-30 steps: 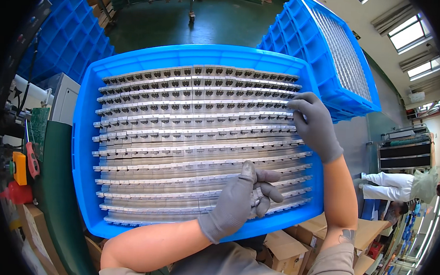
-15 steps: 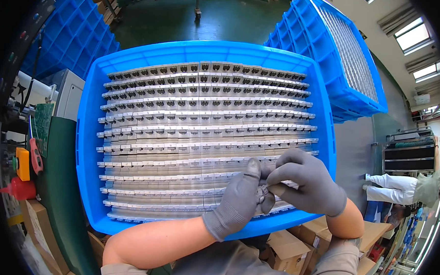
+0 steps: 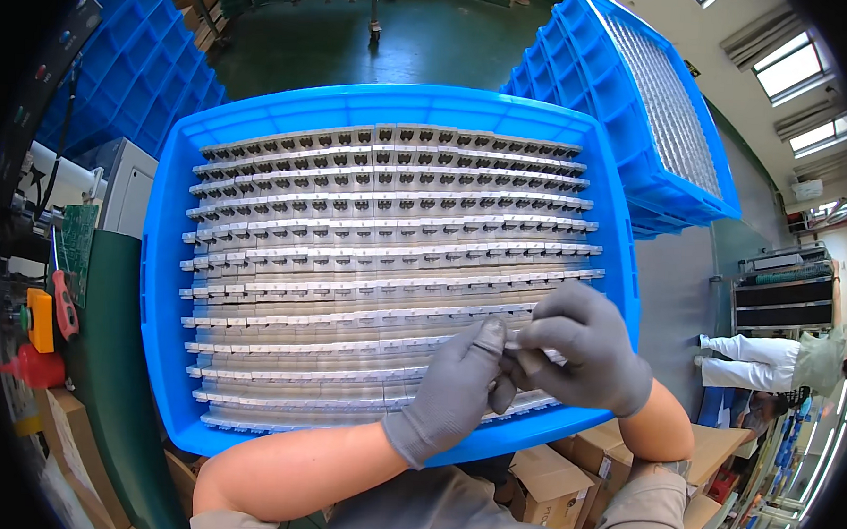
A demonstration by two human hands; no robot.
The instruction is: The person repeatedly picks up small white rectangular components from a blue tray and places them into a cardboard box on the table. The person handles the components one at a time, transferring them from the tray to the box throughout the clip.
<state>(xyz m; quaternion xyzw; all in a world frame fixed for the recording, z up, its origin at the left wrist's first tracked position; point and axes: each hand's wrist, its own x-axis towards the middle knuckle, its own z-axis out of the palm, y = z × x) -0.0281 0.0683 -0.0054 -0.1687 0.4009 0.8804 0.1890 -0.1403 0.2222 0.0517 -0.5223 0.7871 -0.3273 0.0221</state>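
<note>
A large blue crate [image 3: 627,302] lies before me, filled with rows of small white-grey block-shaped parts [image 3: 387,235]; those in the far rows show dark paired openings. Over its near right part, both my hands, in grey gloves, meet fingertip to fingertip. My left hand [image 3: 456,384] is closed, its thumb pointing up and away, fingers curled around something small. My right hand [image 3: 585,352] pinches with thumb and forefinger at the same spot. A bit of something pale shows between the fingertips, but the gloves hide most of it, so its kind cannot be made out.
Another blue crate [image 3: 610,112] of similar parts stands at the far right, and stacked blue crates [image 3: 149,54] at the far left. Left of me are a screwdriver [image 3: 64,304], a red bottle [image 3: 36,367] and a green circuit board [image 3: 77,249]. Cardboard boxes [image 3: 546,487] stand near my body. A person [image 3: 769,365] is at right.
My right hand's fingers have shifted, and the small grey piece seen between my hands before is now mostly covered. The whole view has moved slightly.
</note>
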